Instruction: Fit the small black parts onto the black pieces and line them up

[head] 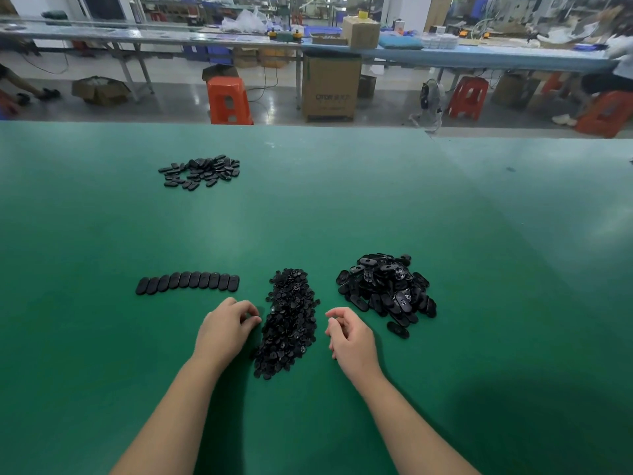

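A long heap of small black parts (289, 320) lies in front of me on the green table (308, 207). To its right sits a pile of larger oval black pieces (387, 289), with one loose oval (398, 330) at its near edge. Left of the heap, a row of oval pieces (187, 282) lies lined up side by side. My left hand (226, 329) rests at the left edge of the small parts, fingers curled, fingertips touching the heap. My right hand (347, 337) hovers between the heap and the oval pile, fingers loosely curled, nothing visible in it.
A second scatter of oval black pieces (200, 171) lies far back left on the table. Beyond the table edge stand orange stools (227, 101), a cardboard box (330, 87) and a long workbench (445, 53). A person sits at the far right.
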`<action>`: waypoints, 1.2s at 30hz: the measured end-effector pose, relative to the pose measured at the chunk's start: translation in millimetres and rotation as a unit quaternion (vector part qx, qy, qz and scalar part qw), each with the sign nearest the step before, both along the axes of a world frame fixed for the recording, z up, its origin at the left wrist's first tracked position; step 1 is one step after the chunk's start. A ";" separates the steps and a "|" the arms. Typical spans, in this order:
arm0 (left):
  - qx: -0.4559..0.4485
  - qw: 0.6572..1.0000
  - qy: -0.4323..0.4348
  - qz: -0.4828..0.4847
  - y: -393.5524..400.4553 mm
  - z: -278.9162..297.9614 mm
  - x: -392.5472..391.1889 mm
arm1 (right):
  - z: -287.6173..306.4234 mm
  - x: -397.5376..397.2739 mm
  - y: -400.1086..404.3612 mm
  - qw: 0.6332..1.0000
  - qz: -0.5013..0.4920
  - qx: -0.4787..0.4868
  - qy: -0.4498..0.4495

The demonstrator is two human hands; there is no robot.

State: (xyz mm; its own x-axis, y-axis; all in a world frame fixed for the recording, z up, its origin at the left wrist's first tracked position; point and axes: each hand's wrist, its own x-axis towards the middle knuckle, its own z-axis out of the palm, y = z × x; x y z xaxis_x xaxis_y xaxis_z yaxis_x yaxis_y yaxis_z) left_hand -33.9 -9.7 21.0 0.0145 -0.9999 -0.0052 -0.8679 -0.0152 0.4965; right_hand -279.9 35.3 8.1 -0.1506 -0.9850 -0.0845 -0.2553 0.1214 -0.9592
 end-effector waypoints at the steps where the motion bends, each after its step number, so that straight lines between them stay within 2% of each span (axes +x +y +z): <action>1: -0.023 1.000 0.001 0.011 2.1 -4.4 -3.1 | -1.0 1.0 0.1 1.000 0.001 -0.001 0.013; 5: -0.103 0.993 -0.004 0.053 7.3 -19.0 -11.9 | -3.4 2.6 0.2 0.999 0.003 -0.008 0.042; 9: -0.116 0.992 0.002 0.057 7.7 -23.8 -12.9 | -4.8 2.7 -0.7 0.998 -0.004 -0.015 0.067; 16: -0.146 0.985 0.051 0.072 13.4 -21.6 -16.2 | -0.1 2.9 1.5 0.972 -0.069 -0.090 0.206; 21: -0.141 0.988 0.035 0.059 16.5 -19.4 -15.9 | 11.0 -13.0 -16.1 0.944 -0.073 -0.036 0.320; 25: -0.156 0.984 0.059 0.060 17.4 -16.7 -16.4 | 19.5 -29.9 -31.2 0.896 -0.020 0.031 0.443; 27: -0.164 0.981 0.076 0.065 18.2 -16.2 -16.7 | 21.4 -33.8 -34.1 0.878 0.003 0.048 0.476; 31: -0.173 0.975 0.108 0.083 18.5 -17.3 -14.5 | 24.0 -35.1 -37.8 0.872 0.018 0.044 0.487; 36: -0.170 0.976 0.110 0.081 18.4 -16.9 -15.6 | 27.9 -34.1 -39.9 0.904 0.002 0.058 0.424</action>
State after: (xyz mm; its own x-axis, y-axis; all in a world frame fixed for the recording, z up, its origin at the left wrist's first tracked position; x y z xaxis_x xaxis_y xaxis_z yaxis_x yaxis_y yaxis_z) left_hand -49.5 8.7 4.0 0.2082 -0.9289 0.3064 -0.7401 0.0552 0.6703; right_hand -314.1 -4.6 36.0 -0.2069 -0.9774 -0.0430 -0.8930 0.2066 -0.3999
